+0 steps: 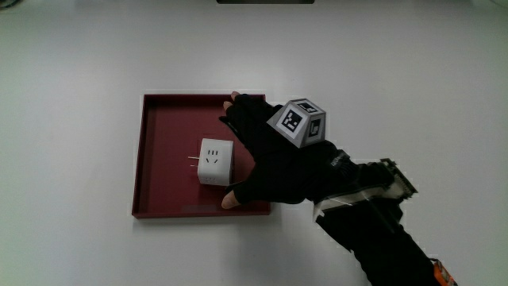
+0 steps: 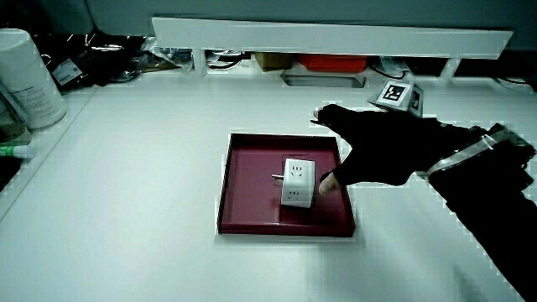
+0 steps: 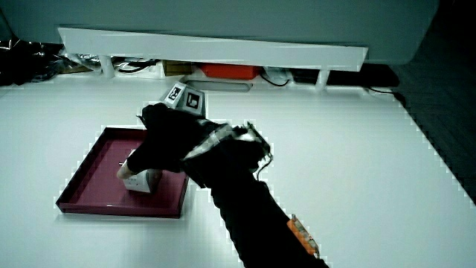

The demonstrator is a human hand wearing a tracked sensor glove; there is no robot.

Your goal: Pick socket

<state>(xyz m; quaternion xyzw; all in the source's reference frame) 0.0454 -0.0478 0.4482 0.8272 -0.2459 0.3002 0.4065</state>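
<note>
A white cube-shaped socket (image 1: 216, 161) (image 2: 296, 182) (image 3: 141, 181) lies in a dark red square tray (image 1: 167, 127) (image 2: 252, 151) (image 3: 97, 171), its metal prongs sticking out toward the tray's bare middle. The gloved hand (image 1: 254, 151) (image 2: 377, 151) (image 3: 167, 138) hovers over the tray's edge, right beside the socket. Its fingers are spread, and the thumb tip (image 2: 323, 186) rests by the socket's side nearest the person. The fingers do not close around the socket. A patterned cube (image 1: 299, 121) sits on the back of the hand.
A low white partition (image 2: 336, 38) runs along the table edge farthest from the person, with cables and small boxes under it. A white cylindrical container (image 2: 29, 80) stands at a table corner near the partition.
</note>
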